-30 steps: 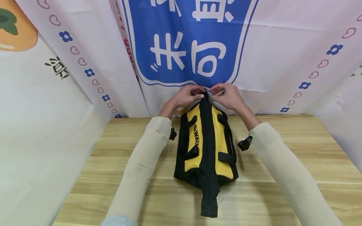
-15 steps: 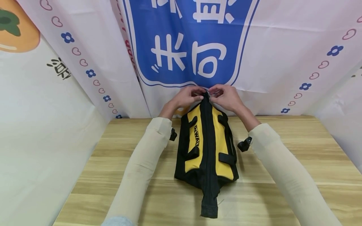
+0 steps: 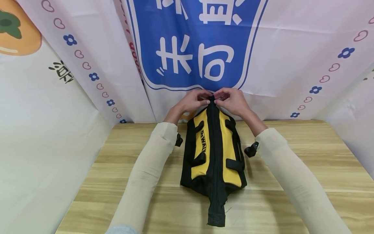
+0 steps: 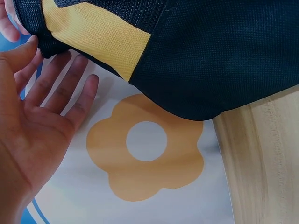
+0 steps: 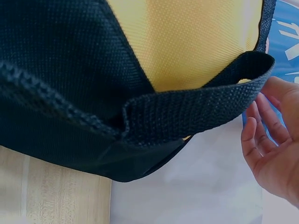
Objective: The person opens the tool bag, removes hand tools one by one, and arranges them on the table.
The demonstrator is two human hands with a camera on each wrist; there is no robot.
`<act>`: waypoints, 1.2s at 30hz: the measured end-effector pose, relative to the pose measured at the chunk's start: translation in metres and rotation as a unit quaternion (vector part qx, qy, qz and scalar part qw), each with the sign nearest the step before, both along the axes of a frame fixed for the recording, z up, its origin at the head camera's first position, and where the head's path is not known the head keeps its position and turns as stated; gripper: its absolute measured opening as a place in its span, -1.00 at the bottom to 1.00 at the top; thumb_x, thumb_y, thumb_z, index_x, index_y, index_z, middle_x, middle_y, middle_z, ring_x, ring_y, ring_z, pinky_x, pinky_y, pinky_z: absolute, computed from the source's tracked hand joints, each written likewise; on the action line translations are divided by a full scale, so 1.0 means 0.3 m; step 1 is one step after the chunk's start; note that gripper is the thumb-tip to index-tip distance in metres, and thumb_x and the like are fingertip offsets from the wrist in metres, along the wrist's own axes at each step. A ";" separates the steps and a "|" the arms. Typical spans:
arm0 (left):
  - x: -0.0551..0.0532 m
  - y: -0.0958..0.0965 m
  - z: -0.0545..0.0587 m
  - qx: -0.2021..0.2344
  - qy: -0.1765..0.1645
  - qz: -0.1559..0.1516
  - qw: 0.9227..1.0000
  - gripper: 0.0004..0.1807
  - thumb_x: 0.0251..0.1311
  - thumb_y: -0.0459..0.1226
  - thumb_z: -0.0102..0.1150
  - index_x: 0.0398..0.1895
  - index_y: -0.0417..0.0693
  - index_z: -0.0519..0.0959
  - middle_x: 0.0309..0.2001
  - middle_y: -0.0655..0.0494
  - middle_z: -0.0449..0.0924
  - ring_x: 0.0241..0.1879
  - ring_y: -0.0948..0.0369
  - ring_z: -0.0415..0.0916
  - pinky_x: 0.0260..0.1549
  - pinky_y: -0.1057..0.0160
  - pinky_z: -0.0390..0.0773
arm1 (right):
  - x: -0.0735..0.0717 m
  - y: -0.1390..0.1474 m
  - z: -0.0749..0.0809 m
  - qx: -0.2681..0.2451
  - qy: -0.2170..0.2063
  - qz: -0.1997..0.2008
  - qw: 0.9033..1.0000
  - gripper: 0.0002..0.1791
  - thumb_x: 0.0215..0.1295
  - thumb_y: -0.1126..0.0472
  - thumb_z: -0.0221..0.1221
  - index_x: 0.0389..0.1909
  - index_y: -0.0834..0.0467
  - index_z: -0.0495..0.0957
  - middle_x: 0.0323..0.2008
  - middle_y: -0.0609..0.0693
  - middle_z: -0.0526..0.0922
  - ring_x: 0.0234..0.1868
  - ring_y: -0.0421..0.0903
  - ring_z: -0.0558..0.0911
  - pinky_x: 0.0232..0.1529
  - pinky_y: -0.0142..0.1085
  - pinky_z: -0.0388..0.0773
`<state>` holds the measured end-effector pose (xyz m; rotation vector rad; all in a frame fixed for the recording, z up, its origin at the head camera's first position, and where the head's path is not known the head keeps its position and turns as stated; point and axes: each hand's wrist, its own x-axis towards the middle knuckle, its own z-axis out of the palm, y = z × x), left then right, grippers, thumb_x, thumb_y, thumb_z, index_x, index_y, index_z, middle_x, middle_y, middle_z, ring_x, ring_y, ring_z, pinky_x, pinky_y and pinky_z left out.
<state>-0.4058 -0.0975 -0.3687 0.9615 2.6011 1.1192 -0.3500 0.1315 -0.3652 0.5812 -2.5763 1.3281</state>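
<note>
A yellow and black tool bag [image 3: 215, 152] with a DEWALT label lies lengthwise on the table, its black zipper strip running along the top. My left hand [image 3: 193, 100] pinches the black tab at the bag's far end. The left wrist view shows that thumb [image 4: 21, 55] on the tab, the other fingers extended below it. From the other side, my right hand [image 3: 232, 100] pinches at the zipper's far end; whatever small part lies between its fingertips is hidden. In the right wrist view, a black webbing handle [image 5: 196, 109] covers the tips of the right fingers [image 5: 266, 121].
A printed cloth backdrop [image 3: 292, 65] rises right behind the bag and both hands. White side walls [image 3: 43, 130] flank the wooden table [image 3: 122, 156]. The bag's near-end tab [image 3: 217, 216] sticks out towards me.
My right hand has shifted slightly left, closer to the left fingertips at the bag's far end. The left hand and the bag stay nearly still.
</note>
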 end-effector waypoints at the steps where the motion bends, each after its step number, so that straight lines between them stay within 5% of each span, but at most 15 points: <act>1: 0.000 0.000 0.000 0.000 0.001 0.000 1.000 -0.55 0.53 -0.20 0.24 0.41 -0.10 0.59 0.30 -0.03 0.68 0.25 0.08 0.67 0.30 0.10 0.65 | 0.000 0.000 0.000 0.002 0.002 -0.001 1.000 -0.71 0.39 0.29 0.39 0.09 0.23 0.75 -0.01 0.19 0.83 -0.04 0.10 0.79 0.06 0.02 0.73; 13: 0.001 0.002 0.000 0.003 -0.001 0.000 1.000 -0.55 0.53 -0.21 0.24 0.41 -0.10 0.58 0.30 -0.02 0.68 0.26 0.08 0.67 0.32 0.09 0.64 | -0.013 0.014 -0.024 0.043 0.049 0.002 0.998 -0.79 0.48 0.23 0.31 0.02 0.20 0.78 -0.10 0.16 0.85 -0.10 0.09 0.79 0.02 0.02 0.73; 27: 0.005 0.000 -0.001 0.004 -0.005 -0.001 1.000 -0.53 0.53 -0.24 0.24 0.43 -0.11 0.57 0.33 -0.05 0.66 0.27 0.06 0.66 0.36 0.09 0.61 | -0.017 0.017 -0.022 0.114 0.136 0.017 0.984 -0.78 0.41 0.27 0.28 -0.04 0.17 0.82 -0.08 0.11 0.86 -0.21 0.03 0.81 -0.08 0.00 0.74; 36: 0.007 -0.001 0.001 0.009 -0.015 -0.003 1.000 -0.53 0.51 -0.26 0.26 0.44 -0.10 0.57 0.33 -0.04 0.66 0.26 0.07 0.67 0.32 0.09 0.64 | -0.028 0.014 -0.022 0.099 0.117 0.006 0.988 -0.78 0.43 0.26 0.24 -0.05 0.18 0.81 -0.15 0.12 0.86 -0.21 0.05 0.80 -0.07 -0.02 0.74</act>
